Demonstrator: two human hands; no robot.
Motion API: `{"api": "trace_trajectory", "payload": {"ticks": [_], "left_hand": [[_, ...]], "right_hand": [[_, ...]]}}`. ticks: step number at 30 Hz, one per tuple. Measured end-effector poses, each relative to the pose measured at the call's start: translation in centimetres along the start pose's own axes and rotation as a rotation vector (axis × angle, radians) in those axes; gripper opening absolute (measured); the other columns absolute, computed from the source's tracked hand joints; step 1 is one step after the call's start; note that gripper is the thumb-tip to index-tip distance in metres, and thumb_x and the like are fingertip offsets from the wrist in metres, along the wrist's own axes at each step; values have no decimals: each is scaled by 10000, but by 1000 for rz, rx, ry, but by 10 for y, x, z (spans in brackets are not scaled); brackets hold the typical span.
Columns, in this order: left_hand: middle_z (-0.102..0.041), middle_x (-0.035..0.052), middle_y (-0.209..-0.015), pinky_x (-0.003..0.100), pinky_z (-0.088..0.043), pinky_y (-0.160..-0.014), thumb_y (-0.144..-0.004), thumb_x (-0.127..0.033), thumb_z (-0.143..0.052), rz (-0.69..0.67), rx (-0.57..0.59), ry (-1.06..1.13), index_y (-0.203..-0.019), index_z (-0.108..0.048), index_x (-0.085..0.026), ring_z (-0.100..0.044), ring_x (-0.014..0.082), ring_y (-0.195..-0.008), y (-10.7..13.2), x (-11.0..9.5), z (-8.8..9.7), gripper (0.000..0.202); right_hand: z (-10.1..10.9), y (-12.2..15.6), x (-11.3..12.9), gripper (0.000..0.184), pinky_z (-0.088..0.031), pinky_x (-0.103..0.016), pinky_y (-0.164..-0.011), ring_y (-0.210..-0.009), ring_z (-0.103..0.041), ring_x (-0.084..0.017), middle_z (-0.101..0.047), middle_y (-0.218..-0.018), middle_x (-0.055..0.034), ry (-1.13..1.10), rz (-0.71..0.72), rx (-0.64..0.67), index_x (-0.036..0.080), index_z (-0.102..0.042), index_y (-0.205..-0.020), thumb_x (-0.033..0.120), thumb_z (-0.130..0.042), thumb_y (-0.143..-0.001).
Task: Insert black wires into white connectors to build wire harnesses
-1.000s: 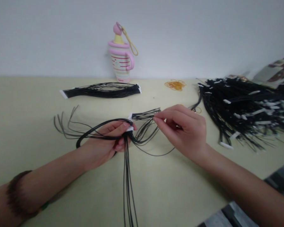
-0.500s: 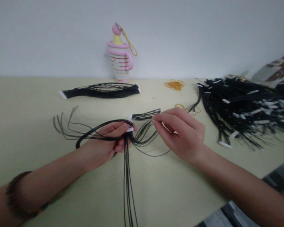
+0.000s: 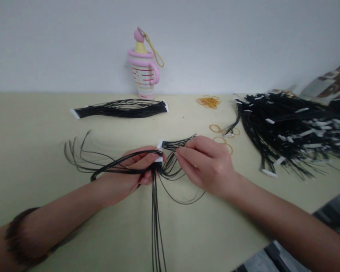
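Observation:
My left hand (image 3: 130, 172) is closed around a bunch of thin black wires (image 3: 155, 204) with a small white connector (image 3: 159, 159) at its fingertips; the wires loop out to the left and hang down toward me. My right hand (image 3: 206, 164) is closed in a pinch, thumb and fingers meeting on a short black wire piece (image 3: 178, 143) with a white end, right beside the left fingertips. Both hands rest low over the pale yellow-green table (image 3: 45, 151).
A tied black wire bundle (image 3: 121, 108) lies at the back left. A large heap of black wires with white connectors (image 3: 294, 128) fills the right. Orange rubber bands (image 3: 209, 101) lie behind and near the right hand. A pink striped bottle (image 3: 144, 71) stands against the wall.
My right hand has moved left and closer to the left hand, bringing the short wire piece toward the held bunch. More loose rubber bands now show behind it.

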State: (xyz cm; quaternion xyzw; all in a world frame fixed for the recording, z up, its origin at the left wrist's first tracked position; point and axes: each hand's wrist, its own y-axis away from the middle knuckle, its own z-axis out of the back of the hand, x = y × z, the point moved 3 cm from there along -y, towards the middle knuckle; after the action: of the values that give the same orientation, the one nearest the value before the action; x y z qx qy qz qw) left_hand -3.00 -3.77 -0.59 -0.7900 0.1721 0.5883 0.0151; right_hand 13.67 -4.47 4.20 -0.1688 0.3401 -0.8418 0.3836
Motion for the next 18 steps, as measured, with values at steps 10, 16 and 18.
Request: {"api": "trace_trajectory", "payload": {"ticks": [10, 16, 18], "left_hand": [[-543, -19, -670, 79, -271, -363, -729, -264, -609, -3, -13, -18, -799, -635, -162, -383, -17, -415, -1, -1, 0, 127], [-507, -32, -617, 82, -273, -372, -732, -278, -606, -37, 9, -48, -804, -641, -184, -373, -12, -415, -1, 1, 2, 124], [-504, -31, -613, 86, -276, -375, -729, -284, -608, -36, 16, -58, -809, -640, -187, -374, -8, -418, -2, 1, 3, 129]], "right_hand": [[-3, 1, -1, 165, -369, -210, -535, -617, -497, -83, -559, -689, -14, -62, -49, -1, 155, -656, -756, 207, -512, -819], [-3, 2, -2, 166, -367, -205, -540, -623, -502, -82, -563, -695, -13, -74, -56, 7, 163, -654, -756, 216, -511, -822], [-3, 2, -2, 170, -363, -203, -536, -618, -499, -80, -559, -691, -12, -79, -61, 10, 163, -653, -749, 218, -510, -822]]}}
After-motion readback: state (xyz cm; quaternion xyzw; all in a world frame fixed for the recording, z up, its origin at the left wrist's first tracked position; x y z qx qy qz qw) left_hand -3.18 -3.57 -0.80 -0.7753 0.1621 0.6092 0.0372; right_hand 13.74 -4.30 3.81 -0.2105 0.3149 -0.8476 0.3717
